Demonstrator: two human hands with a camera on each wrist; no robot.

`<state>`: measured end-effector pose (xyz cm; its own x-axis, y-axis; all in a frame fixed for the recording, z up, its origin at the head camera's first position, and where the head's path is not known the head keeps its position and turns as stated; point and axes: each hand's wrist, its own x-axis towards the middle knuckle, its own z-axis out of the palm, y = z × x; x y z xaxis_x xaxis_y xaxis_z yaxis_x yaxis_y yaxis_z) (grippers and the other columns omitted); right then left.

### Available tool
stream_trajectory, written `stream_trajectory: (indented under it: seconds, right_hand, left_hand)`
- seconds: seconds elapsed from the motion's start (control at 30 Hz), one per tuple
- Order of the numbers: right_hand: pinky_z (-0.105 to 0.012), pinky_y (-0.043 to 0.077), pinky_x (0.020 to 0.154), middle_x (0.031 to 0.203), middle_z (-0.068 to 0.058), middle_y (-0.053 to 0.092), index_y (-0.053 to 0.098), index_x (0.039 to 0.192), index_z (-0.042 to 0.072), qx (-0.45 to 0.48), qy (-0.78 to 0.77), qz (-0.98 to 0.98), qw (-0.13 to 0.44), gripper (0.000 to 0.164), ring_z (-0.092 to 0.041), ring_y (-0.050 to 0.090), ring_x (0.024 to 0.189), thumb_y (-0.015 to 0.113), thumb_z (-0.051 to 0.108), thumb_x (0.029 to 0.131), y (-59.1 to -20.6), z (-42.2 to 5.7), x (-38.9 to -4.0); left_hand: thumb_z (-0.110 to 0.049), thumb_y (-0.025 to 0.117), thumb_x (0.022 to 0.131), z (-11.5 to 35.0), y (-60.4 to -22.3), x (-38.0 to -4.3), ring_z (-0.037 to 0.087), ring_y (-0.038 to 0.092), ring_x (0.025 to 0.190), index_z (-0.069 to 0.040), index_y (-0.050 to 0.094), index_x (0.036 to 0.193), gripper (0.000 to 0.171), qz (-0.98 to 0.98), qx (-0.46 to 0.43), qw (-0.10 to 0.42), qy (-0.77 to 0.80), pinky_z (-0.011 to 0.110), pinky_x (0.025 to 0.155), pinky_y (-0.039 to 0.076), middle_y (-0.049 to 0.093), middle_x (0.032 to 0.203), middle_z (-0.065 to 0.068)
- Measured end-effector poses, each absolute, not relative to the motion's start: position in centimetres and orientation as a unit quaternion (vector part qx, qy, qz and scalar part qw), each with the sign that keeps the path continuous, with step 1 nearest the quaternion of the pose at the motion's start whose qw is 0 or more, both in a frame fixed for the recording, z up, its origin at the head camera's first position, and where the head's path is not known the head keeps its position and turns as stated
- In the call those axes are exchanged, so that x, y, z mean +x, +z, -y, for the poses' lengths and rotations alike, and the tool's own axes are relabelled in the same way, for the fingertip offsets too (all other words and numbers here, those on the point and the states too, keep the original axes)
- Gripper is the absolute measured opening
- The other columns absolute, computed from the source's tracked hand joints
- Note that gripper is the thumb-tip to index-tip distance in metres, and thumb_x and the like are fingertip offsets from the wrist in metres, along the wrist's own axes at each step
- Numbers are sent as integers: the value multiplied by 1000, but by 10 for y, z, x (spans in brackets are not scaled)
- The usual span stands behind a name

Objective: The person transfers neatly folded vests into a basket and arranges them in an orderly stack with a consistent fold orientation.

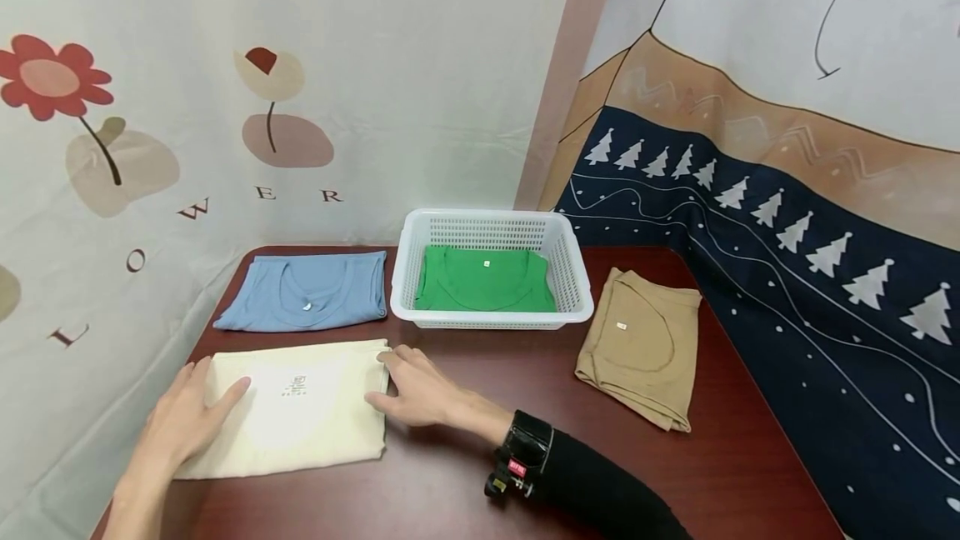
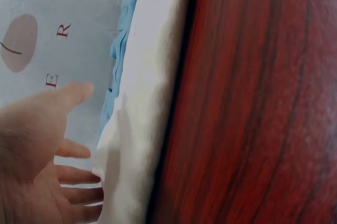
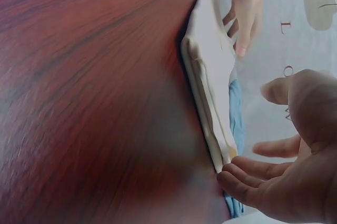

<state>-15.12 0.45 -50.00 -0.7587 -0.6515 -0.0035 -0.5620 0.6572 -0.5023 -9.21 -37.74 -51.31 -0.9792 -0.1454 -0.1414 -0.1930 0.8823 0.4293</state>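
In the head view, my cream shirt (image 1: 300,419) lies folded flat on the desk (image 1: 517,373), at the lower left of the frame, its printed label facing up. My left hand (image 1: 177,419) rests at its left edge, spread wide, the thumb over the top of the cloth and well apart from the fingers. My right hand (image 1: 420,390) touches its right edge near the upper corner, fingers loosely extended, thumb lower down that side; a black band (image 1: 529,440) sits on that wrist beside my black sleeve (image 1: 607,482). Just above the cream shirt lies a blue shirt (image 1: 311,290); at centre, a white basket (image 1: 491,320) holds a green shirt (image 1: 486,282), and a tan shirt (image 1: 637,348) lies to the right. In the left wrist view, my left hand fills the lower left, thumb raised away from the fingers, whose tips meet the cream shirt; the blue shirt shows behind it at the upper centre. In the right wrist view, my right hand is at the lower right, thumb clear of the fingers, fingertips at the cream shirt's near end, with my left hand at the far end, top right of centre.
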Motion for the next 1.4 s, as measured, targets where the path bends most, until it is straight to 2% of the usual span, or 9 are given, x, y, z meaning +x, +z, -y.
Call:
stream_trajectory:
  seconds: [0.2,0.33,0.5,0.67,0.83,1.03,1.2,1.3,1.4]
  right_hand:
    - [-26,61,98,130,-13,73,66,146,-2,-292,-282,-907,114,59,-17,67,114,75,39,105,-504,5,-155]
    - [-24,61,84,111,-8,75,71,135,0,-245,-323,-903,144,48,-13,69,96,79,36,103,-505,8,-156]
    - [-22,52,59,76,3,64,72,97,11,-189,-368,-897,154,18,-10,61,64,80,27,99,-505,10,-158]
    - [-24,41,53,55,9,48,57,66,21,-152,-371,-902,162,38,-10,50,55,79,28,95,-501,13,-160]
    - [-26,36,54,56,10,38,45,58,23,-100,-414,-885,186,48,-10,42,57,80,26,91,-495,17,-162]
    - [-24,44,62,62,6,55,60,71,18,-49,-494,-842,211,30,-11,55,63,82,18,90,-493,20,-159]
    - [-28,68,77,90,0,71,66,73,6,-10,-598,-763,245,25,-10,75,86,81,8,93,-499,24,-160]
    - [-34,71,85,102,-8,79,71,77,-1,7,-645,-715,269,20,-15,80,95,78,4,95,-504,26,-164]
    - [-35,71,86,98,-10,81,73,81,-2,18,-664,-690,288,18,-15,80,90,77,5,97,-509,26,-168]
  left_hand:
    - [-61,47,115,383,-510,-93,79,37,141,29,16,163,107,-964,-121,76,224,85,114,38,30,158,59]
    - [-59,51,114,386,-510,-95,79,41,137,30,26,159,103,-960,-146,89,223,83,111,43,37,154,58]
    - [-58,57,111,387,-512,-96,78,45,134,27,38,155,97,-956,-163,86,227,81,108,47,43,151,56]
    - [-58,60,110,387,-512,-97,77,46,134,23,43,154,94,-952,-184,86,230,78,107,49,46,153,53]
    - [-58,60,109,390,-511,-98,77,45,134,20,49,153,90,-949,-191,85,238,77,106,49,47,155,52]
    - [-63,58,109,397,-504,-101,74,50,125,17,61,143,87,-942,-188,109,257,66,93,56,58,147,48]
    - [-70,50,110,402,-501,-105,74,42,134,21,49,153,101,-922,-211,161,282,68,99,54,47,157,50]
    - [-71,49,109,403,-500,-107,71,44,135,22,47,154,104,-915,-222,170,292,67,100,55,44,158,51]
    - [-72,49,109,404,-499,-108,67,50,134,22,47,154,104,-914,-221,172,294,64,99,57,44,158,51]
